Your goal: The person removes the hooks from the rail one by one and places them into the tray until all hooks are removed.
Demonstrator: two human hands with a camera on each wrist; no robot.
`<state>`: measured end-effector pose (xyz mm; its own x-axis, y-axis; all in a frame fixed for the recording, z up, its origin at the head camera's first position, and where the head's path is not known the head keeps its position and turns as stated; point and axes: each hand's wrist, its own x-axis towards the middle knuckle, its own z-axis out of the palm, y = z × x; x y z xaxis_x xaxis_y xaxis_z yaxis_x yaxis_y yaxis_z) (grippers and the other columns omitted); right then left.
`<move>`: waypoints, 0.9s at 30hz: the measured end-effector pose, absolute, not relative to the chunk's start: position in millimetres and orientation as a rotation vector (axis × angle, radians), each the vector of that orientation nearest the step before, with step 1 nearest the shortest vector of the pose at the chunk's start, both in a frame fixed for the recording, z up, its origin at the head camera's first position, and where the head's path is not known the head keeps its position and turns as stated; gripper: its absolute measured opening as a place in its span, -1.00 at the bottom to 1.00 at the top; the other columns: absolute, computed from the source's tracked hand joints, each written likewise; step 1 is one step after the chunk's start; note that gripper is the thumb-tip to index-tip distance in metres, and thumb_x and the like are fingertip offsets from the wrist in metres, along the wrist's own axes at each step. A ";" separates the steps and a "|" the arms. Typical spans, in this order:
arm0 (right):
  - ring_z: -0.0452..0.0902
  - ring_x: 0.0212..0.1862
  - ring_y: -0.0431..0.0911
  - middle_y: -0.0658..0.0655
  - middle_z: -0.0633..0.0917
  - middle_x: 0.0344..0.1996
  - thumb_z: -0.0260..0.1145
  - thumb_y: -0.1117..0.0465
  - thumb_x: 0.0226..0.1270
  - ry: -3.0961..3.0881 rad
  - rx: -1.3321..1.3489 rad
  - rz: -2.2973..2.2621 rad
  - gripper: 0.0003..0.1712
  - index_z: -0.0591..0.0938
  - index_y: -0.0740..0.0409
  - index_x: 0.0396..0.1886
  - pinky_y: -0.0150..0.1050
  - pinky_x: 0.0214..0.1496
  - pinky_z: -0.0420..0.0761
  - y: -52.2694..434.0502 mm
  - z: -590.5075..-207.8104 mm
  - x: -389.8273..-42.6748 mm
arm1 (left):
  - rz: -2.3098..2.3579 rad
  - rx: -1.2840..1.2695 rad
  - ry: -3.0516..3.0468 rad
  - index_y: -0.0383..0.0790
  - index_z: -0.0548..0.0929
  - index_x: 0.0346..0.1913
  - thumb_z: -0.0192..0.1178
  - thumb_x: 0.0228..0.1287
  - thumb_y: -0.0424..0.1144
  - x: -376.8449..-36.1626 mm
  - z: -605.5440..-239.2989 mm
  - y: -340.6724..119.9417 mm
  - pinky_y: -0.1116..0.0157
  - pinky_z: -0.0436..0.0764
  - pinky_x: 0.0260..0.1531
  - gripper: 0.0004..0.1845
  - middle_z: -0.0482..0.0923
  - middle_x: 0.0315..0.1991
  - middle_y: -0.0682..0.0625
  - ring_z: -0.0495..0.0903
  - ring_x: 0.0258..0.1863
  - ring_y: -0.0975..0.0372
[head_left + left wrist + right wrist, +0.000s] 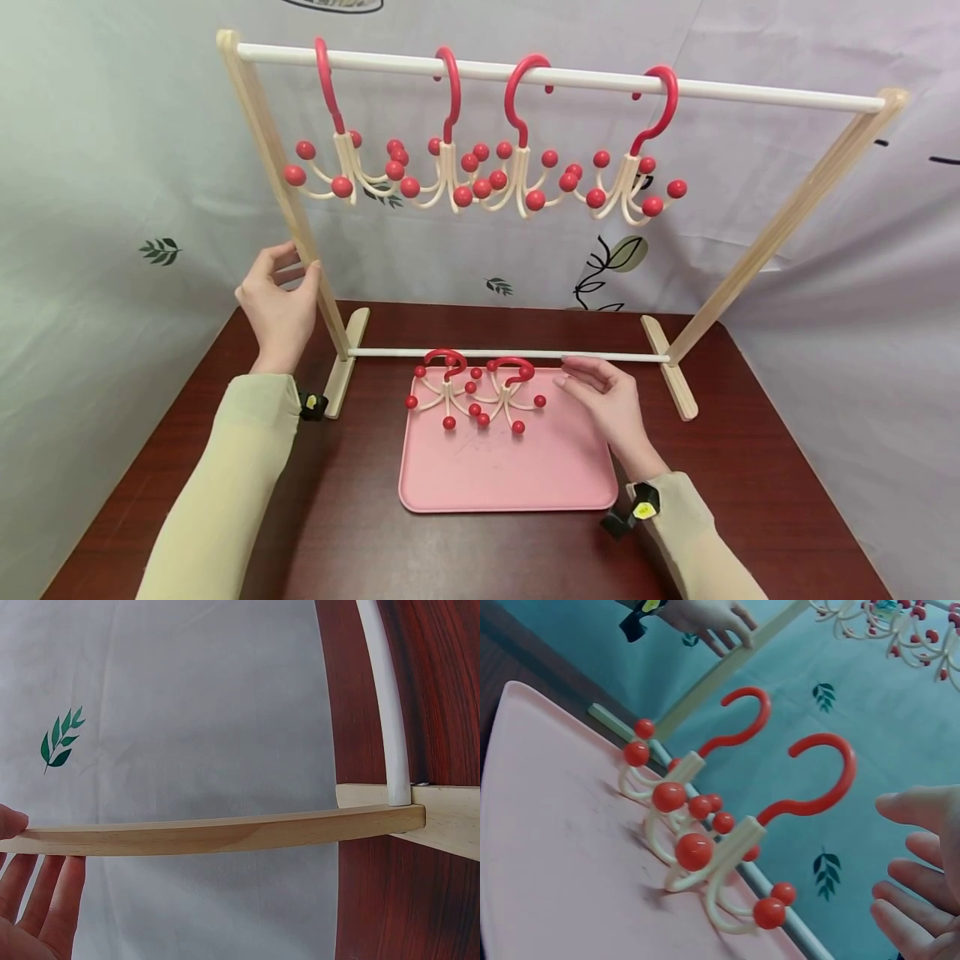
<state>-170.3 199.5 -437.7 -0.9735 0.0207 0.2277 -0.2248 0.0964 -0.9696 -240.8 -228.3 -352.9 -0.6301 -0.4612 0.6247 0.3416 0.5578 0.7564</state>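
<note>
Left hand [279, 308] pinches rack post [272, 158]; right hand [611, 404], fingers parted, beside two red-hooked hangers [739, 844] on pink tray [506, 487]; brown tabletop [345, 533], leaf-print cloth [420, 267] behind.

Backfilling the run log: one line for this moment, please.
left hand: grips left post | right hand: empty, near pink tray | top bar: four hung hangers | pink tray: two upright hangers

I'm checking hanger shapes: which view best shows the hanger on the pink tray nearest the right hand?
The right wrist view: the hanger appears large and side-on, its red hook unobstructed. The head view shows it smaller, from above; the left wrist view shows none of it.
</note>
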 end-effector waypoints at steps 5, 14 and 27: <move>0.64 0.13 0.14 0.32 0.70 0.08 0.55 0.33 0.23 -2.183 0.200 1.939 -0.54 0.69 0.34 0.13 -0.32 0.06 0.66 207.2 -433.5 -171.5 | -1.162 0.094 -1.928 -0.15 0.73 0.10 0.37 0.33 -0.22 -239.9 -352.7 -227.5 0.44 0.70 -0.19 -0.69 0.75 -0.06 0.03 0.75 -0.16 0.21; 0.70 0.06 -0.05 0.15 0.75 0.01 0.53 0.38 0.23 -2.070 0.224 1.922 -0.55 0.67 0.40 0.12 -0.29 0.08 0.66 218.7 -410.7 -177.0 | -1.153 0.094 -1.936 -0.15 0.74 0.10 0.37 0.34 -0.21 -240.3 -353.1 -227.2 0.28 0.74 -0.16 -0.70 0.75 -0.06 0.04 0.75 -0.16 0.20; 0.72 0.02 -0.02 0.30 0.74 -0.01 0.57 0.47 0.12 -1.819 0.303 1.901 -0.53 0.71 0.39 0.07 -0.25 0.14 0.64 229.7 -341.5 -179.5 | -1.155 0.083 -1.933 -0.14 0.73 0.11 0.36 0.34 -0.21 -241.1 -353.5 -228.9 0.40 0.71 -0.18 -0.69 0.74 -0.06 0.03 0.74 -0.16 0.21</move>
